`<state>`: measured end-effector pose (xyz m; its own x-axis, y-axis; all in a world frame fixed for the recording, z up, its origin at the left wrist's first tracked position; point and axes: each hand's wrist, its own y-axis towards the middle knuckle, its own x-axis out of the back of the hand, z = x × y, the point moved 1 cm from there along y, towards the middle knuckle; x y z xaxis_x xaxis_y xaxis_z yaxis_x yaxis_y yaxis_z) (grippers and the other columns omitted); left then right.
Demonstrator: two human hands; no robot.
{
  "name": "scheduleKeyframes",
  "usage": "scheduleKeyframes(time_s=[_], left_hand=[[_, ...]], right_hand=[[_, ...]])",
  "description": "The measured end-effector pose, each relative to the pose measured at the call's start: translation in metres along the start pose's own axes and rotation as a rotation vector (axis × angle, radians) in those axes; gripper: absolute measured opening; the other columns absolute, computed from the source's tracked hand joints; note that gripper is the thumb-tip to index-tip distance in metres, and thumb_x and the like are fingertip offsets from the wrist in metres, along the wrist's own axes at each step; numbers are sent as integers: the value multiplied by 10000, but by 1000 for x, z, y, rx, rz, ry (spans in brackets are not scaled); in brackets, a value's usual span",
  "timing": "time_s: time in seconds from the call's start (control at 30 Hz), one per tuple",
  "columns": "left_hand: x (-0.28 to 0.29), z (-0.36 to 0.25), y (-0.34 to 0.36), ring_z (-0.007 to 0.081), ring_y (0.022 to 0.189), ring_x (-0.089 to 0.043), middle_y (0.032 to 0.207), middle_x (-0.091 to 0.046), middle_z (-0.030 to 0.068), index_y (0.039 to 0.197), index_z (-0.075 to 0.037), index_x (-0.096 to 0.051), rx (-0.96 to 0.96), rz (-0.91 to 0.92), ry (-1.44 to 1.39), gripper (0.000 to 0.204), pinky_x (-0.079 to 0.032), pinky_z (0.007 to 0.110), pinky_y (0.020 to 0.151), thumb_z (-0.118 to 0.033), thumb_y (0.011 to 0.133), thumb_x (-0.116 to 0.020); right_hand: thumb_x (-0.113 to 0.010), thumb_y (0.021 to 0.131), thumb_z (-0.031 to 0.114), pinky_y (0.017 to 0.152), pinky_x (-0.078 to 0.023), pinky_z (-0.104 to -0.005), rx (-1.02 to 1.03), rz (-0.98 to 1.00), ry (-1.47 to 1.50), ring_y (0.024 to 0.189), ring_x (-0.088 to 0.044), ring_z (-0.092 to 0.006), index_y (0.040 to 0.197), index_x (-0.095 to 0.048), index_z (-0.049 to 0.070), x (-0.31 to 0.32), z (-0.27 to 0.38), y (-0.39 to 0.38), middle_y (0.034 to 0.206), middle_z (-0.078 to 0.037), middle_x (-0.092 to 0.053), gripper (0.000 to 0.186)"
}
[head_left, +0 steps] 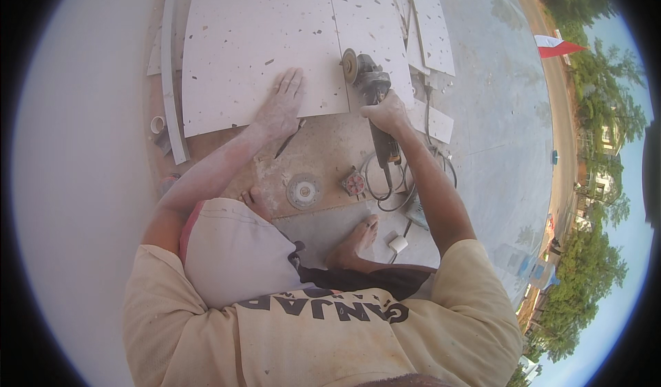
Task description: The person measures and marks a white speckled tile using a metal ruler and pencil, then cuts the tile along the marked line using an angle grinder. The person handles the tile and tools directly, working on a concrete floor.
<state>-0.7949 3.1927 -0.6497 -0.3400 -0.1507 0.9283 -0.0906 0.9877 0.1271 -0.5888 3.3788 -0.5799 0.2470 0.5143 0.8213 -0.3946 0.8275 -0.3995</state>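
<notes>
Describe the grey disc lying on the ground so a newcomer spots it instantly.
Start at the big white dark-flecked panel. Below its near edge, left of a small red round item, lies the grey disc. It is the wider of the two and has a pale middle.

A large white tile [289, 36] with scattered dark flecks lies flat, a thin dark line [337, 36] running near to far, right of its middle. A dusty black angle grinder [375, 80] slants over its near right part, the round disc [350, 66] at the far end beside the line; contact is unclear.
</notes>
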Motion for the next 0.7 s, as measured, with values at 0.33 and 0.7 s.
scheduleKeyframes(time_s=[0.33,0.7], left_hand=[[3,-2,3,419,1559,-155,1620,-243,318,1510,165,-295,14,96,106,856,-118,500,1298,-172,817,-668],[3,-1,1,423,1556,-157,1620,-241,317,1508,167,-294,14,61,65,893,-130,502,1295,-221,820,-711]], right_hand=[[-809,652,306,965,-550,-406,-16,67,-6,1115,-696,-370,1272,-569,-135,6,10,8,1153,-293,-699,798],[-793,669,306,1006,-538,-409,-12,53,-26,1180,-666,-391,1323,-538,-142,7,16,16,1221,-309,-673,833]])
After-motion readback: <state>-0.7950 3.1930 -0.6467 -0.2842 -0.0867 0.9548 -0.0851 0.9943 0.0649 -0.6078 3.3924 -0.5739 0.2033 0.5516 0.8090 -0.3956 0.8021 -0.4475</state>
